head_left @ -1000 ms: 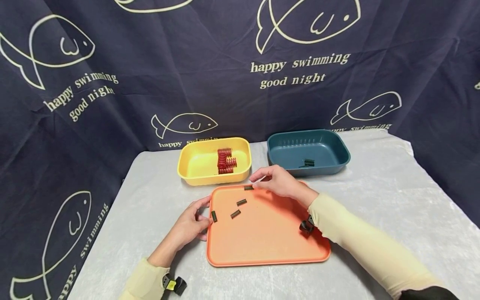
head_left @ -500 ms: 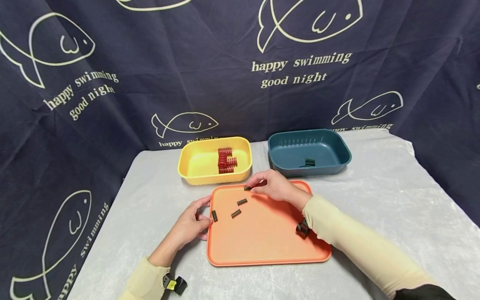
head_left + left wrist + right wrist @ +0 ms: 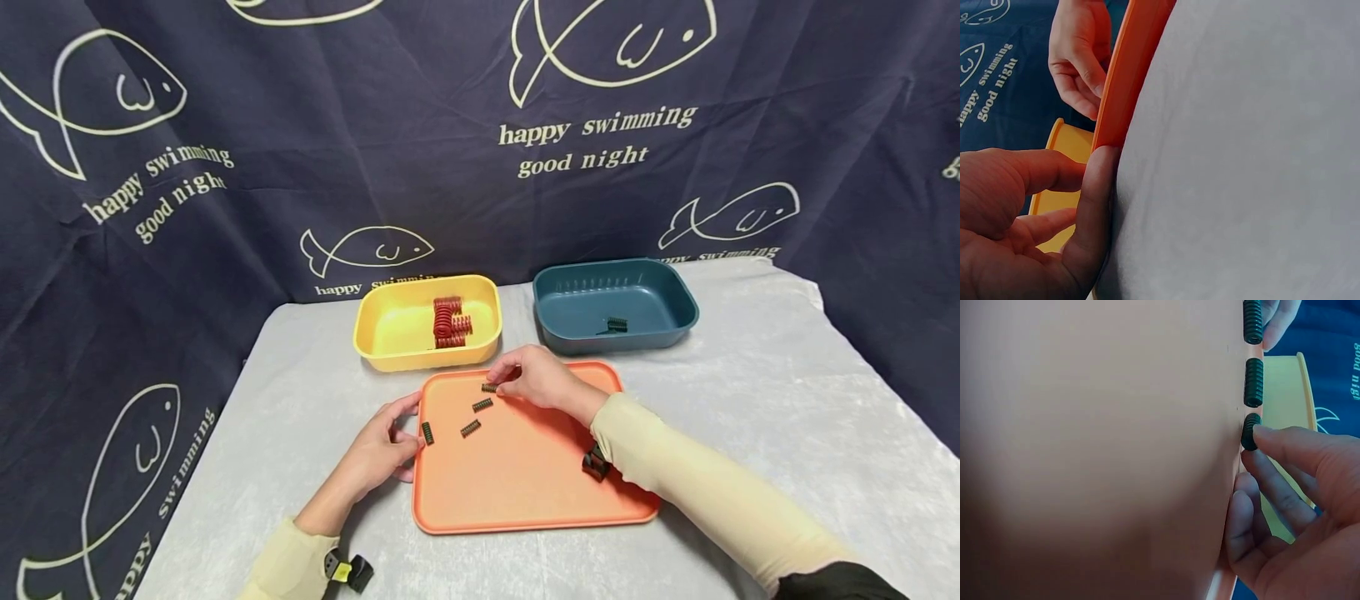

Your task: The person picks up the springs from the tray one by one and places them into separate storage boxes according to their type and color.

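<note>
My right hand (image 3: 542,377) pinches the end of a dark green coil spring (image 3: 489,388) between thumb and fingertips, near the far rim of the orange tray (image 3: 540,492). In the right wrist view the thumb presses on this spring (image 3: 1250,431). Two more dark springs lie close by, a nearer spring (image 3: 470,428) and a middle spring (image 3: 482,405). Another dark spring (image 3: 427,433) sits along the left rim. At that rim my left hand (image 3: 386,442) holds the tray's edge, its thumb and fingers curved against it.
Behind the tray stand a yellow bin (image 3: 390,358) with several red springs (image 3: 444,321) and a dark teal bin (image 3: 570,337) with dark springs (image 3: 617,324). A grey cloth (image 3: 750,433) covers the table, and a navy fish-print curtain (image 3: 450,167) hangs at the back.
My right hand has drawn left and towards me, from above the far rim to the spring. The pinched spring has shifted slightly towards me. My left hand stays in place.
</note>
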The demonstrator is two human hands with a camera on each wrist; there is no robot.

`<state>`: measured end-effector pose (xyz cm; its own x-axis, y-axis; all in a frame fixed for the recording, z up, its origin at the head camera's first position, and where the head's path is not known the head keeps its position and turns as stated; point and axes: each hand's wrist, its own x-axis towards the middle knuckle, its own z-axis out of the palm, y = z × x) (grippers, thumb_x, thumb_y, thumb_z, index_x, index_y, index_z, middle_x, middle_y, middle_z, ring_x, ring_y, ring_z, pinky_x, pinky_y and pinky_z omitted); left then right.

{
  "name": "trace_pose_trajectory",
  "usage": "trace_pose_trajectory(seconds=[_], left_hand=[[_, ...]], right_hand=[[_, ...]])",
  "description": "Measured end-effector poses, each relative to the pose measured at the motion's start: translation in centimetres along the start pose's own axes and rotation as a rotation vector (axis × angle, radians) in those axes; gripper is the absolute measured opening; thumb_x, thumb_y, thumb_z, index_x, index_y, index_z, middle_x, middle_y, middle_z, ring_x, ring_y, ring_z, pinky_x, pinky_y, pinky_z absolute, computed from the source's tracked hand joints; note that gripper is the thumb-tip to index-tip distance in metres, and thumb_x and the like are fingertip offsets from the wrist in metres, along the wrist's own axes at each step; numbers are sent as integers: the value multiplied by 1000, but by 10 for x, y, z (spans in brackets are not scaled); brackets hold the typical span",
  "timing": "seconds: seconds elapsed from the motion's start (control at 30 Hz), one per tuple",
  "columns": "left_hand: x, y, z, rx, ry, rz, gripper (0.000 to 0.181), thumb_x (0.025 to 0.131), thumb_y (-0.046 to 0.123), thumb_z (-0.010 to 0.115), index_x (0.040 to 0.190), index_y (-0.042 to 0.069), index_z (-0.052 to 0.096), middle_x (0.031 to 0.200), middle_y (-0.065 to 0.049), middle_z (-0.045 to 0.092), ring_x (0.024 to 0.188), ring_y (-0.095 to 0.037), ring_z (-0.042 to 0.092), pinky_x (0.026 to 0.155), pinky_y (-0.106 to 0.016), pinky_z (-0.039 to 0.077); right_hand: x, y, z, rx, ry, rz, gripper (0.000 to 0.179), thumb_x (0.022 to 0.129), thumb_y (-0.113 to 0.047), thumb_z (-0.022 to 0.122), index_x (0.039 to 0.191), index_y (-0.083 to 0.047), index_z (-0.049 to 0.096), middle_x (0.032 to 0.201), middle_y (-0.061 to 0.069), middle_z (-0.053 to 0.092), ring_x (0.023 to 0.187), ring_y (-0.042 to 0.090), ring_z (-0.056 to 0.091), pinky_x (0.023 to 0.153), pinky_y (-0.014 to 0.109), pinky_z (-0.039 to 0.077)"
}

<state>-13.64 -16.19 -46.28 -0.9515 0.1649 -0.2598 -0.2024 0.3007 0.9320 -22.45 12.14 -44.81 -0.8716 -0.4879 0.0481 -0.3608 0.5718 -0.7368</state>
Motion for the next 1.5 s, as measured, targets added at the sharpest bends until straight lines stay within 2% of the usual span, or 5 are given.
trace_pose_trajectory(seconds=[0.27, 0.5, 0.63, 1.13, 1.5], left_hand=[[0, 0, 1, 9, 1, -5, 72, 89, -13, 64, 154, 15, 48, 141, -13, 46, 82, -21, 65, 51, -44, 64], [0, 0, 0, -2, -1, 2, 72, 89, -12, 65, 154, 15, 49, 141, -12, 47, 81, -21, 65, 50, -45, 64], [0, 0, 1, 4, 4, 0, 72, 89, -13, 65, 154, 15, 49, 141, -12, 47, 81, -21, 65, 50, -45, 63], [0, 1, 1, 13, 17, 0, 73, 88, -14, 64, 153, 16, 50, 140, -12, 47, 80, -22, 64, 49, -45, 63], [-1, 2, 2, 19, 20, -5, 73, 88, -14, 63, 153, 16, 50, 139, -12, 47, 79, -21, 64, 50, -44, 63]], right_hand=[[-2, 3, -4, 28, 18, -9, 18, 84, 3, 80, 98, -9, 81, 86, -2, 75, 77, 12, 68, 71, 28, 60], [-8, 6, -18, 371, -23, 78, 20, 89, 7, 73, 108, 3, 77, 90, 16, 75, 78, 30, 73, 69, 40, 67], [-11, 6, -28, 445, -30, 76, 21, 90, 8, 69, 111, 7, 75, 95, 25, 74, 84, 37, 73, 74, 51, 66], [-13, 3, -84, 493, 101, 103, 23, 92, 7, 68, 114, 11, 72, 100, 26, 72, 84, 27, 73, 74, 47, 66], [-5, 27, -117, 487, 209, 170, 23, 93, 6, 69, 115, 10, 72, 105, 19, 73, 86, 26, 74, 74, 41, 66]])
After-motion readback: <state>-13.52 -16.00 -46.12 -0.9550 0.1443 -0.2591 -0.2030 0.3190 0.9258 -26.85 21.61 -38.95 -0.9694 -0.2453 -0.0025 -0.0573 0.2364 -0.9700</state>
